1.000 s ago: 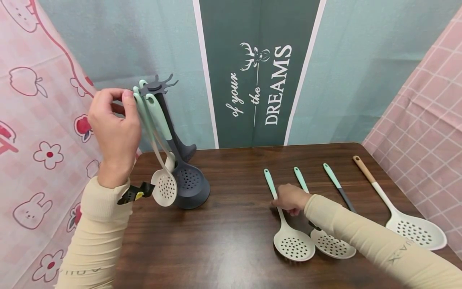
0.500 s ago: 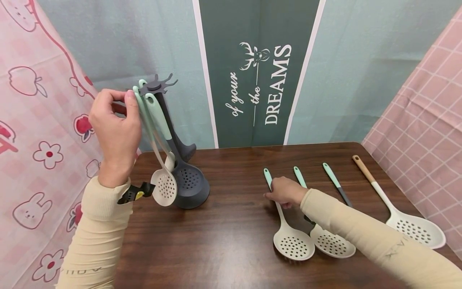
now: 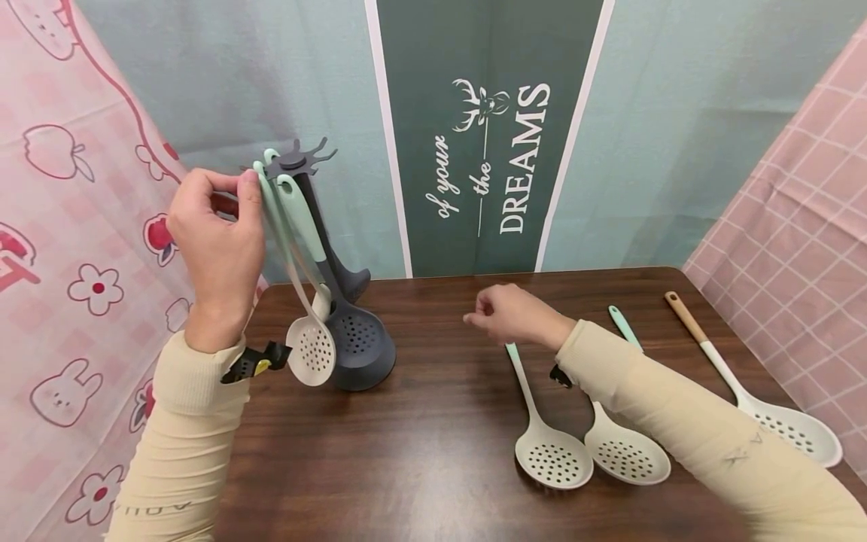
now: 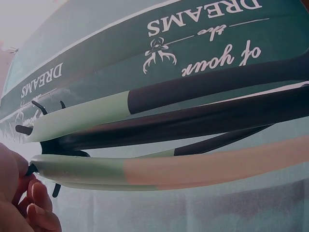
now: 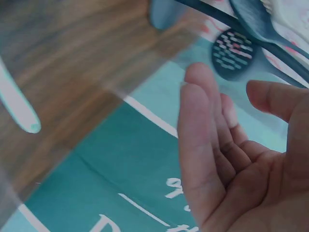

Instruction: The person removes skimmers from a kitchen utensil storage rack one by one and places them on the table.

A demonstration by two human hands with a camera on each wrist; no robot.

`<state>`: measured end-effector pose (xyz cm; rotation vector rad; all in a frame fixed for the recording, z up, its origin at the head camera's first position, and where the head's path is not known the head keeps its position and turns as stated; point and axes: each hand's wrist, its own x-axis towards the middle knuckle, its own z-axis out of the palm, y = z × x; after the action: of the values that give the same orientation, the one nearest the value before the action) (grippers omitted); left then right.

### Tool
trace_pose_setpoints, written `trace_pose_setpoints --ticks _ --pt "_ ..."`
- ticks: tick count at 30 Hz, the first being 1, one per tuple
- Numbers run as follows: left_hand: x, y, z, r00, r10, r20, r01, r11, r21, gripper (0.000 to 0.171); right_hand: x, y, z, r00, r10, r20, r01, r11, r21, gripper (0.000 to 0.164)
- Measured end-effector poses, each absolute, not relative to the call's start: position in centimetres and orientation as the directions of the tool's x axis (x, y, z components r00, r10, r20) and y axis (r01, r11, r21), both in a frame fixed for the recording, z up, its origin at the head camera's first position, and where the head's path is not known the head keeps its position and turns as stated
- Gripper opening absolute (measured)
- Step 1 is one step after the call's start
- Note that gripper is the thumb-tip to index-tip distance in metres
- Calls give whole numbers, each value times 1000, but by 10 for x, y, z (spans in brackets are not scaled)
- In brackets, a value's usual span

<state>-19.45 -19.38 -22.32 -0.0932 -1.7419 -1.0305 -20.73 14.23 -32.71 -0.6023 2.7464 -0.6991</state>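
Note:
My left hand [image 3: 220, 241] pinches the mint handle end of a small cream skimmer [image 3: 311, 351] at a hook of the dark grey utensil stand [image 3: 369, 369]. In the left wrist view, thumb and fingertips meet at the hook tip beside the handle [image 4: 77, 166]. A dark grey slotted ladle [image 3: 357, 335] with a mint handle hangs beside it. My right hand [image 3: 518, 312] is over the table with fingers loosely bent and nothing in them. Below it lies a cream skimmer [image 3: 554, 458], its handle top hidden by the hand in the head view.
Right of that skimmer lies a cream slotted turner [image 3: 626, 455], partly under my right arm. A mint handle [image 3: 625, 325] shows beyond my sleeve. At the table's right edge lies a white slotted turner [image 3: 789, 429] with a wooden grip. Fabric hangs behind and at both sides.
My right hand has moved up and to the left, away from the cream skimmer's handle. The skimmer lies where it was. My left hand keeps its place at the stand.

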Motion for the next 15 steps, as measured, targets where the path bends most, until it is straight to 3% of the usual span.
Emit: trace_pose_setpoints --ticks 7,15 --pt "-195 -193 -224 -436 -394 809 513 630 583 25 -206 118 -298 -859 -512 -13 -411 704 -580 24" --pt "-195 -191 -223 -421 -389 820 519 638 569 26 -200 90 -276 -830 -548 103 -508 666 -545 20"
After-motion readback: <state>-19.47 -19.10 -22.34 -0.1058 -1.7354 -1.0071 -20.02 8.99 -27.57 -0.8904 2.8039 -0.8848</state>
